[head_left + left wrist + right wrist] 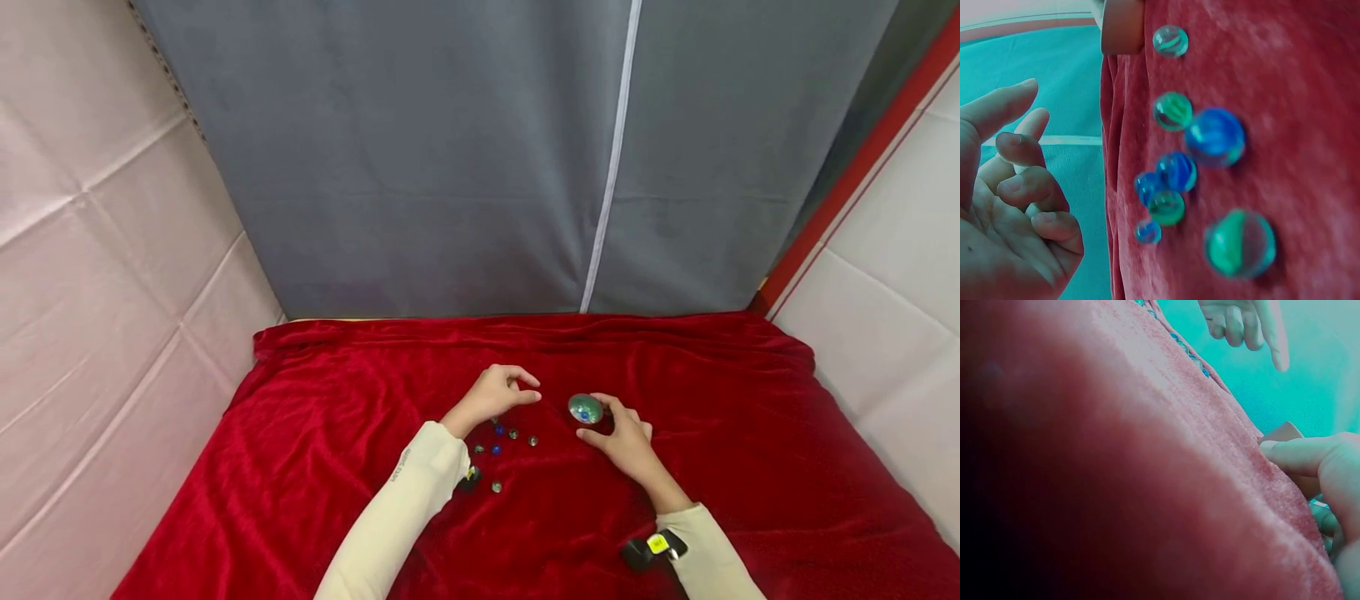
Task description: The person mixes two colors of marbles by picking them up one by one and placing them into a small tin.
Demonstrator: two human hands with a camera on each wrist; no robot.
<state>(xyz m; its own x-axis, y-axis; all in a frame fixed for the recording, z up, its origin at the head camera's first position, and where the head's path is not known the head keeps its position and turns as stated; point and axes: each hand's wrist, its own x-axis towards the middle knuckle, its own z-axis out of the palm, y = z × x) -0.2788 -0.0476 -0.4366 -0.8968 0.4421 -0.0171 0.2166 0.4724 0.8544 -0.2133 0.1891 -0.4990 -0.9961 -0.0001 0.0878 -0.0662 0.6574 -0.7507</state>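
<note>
Over the middle of the red cloth, my left hand (498,393) hovers with thumb and index finger apart. Its other fingers are loosely bent in the left wrist view, with nothing held. Several glass marbles lie below and beside it, among them a blue marble (1215,137) and a clear one with green (1240,245). To the right, my right hand (626,437) grips a small round cup (576,403) by its side, thumb and fingers around it. A blue marble (585,415) shows inside the cup, which looks greenish within. The cup's outer wall (1124,28) is brownish.
Red velvet cloth (360,467) covers the table in folds. A grey curtain (420,167) hangs behind it, with pale fabric walls (112,275) at the sides. One marble (497,487) lies nearer the front than the others.
</note>
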